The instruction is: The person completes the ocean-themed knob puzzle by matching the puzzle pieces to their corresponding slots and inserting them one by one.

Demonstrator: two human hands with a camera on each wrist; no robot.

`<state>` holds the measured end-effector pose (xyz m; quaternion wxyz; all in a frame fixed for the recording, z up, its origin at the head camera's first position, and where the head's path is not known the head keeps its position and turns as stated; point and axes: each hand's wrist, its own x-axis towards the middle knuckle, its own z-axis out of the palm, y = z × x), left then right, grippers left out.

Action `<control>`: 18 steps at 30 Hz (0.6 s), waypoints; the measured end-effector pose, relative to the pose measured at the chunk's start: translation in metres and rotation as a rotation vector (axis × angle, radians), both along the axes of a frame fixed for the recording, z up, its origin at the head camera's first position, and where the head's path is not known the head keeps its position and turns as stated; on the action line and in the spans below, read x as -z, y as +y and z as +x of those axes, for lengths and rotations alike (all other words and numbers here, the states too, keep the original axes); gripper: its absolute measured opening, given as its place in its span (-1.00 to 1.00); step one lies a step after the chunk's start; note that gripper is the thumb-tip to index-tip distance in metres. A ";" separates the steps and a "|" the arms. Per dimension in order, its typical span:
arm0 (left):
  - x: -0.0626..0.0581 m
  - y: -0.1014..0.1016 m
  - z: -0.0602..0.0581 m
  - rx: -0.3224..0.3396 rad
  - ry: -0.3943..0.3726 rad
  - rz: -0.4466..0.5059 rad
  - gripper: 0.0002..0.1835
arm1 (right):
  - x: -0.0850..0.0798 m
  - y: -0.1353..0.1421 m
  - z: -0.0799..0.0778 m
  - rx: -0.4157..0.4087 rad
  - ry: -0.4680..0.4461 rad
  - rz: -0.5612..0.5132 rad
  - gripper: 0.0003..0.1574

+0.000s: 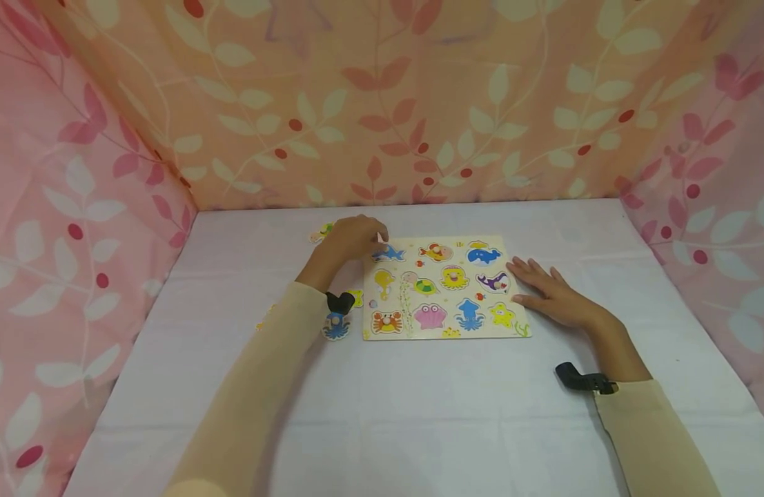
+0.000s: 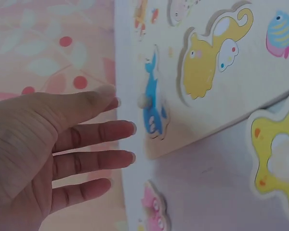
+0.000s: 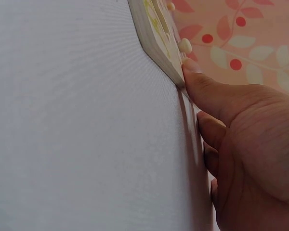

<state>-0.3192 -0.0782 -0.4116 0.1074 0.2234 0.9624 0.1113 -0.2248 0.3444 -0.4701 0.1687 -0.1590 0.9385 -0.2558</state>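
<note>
A pale wooden knob-puzzle board with sea-animal shapes lies on the table. Over its far left corner, my left hand has its fingers close to the blue dolphin piece. In the left wrist view, this hand has fingers extended and apart, nothing between them, beside the dolphin's round knob. My right hand lies flat at the board's right edge, fingers spread. In the right wrist view its thumb touches the board's edge.
Left of the board lie a blue piece, a yellow star piece and a green and pink piece. Another small piece is partly hidden by the left sleeve. Floral cloth walls the white table at back and sides.
</note>
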 end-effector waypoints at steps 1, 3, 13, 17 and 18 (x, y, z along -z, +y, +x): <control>-0.003 -0.002 0.002 0.000 0.011 0.008 -0.74 | 0.000 0.000 0.000 0.000 0.001 -0.002 0.02; -0.009 -0.006 0.007 -0.005 0.031 0.022 -0.72 | 0.001 0.001 0.000 -0.002 0.002 -0.003 0.02; -0.016 -0.037 0.033 -0.056 0.119 0.293 -0.70 | 0.003 0.002 -0.002 -0.004 0.006 -0.008 0.02; -0.010 -0.052 0.046 -0.071 0.107 0.515 -0.70 | 0.001 0.002 -0.001 -0.002 -0.002 -0.012 0.02; -0.009 -0.056 0.049 -0.076 0.100 0.559 -0.70 | 0.001 0.002 -0.001 -0.002 -0.005 -0.012 0.02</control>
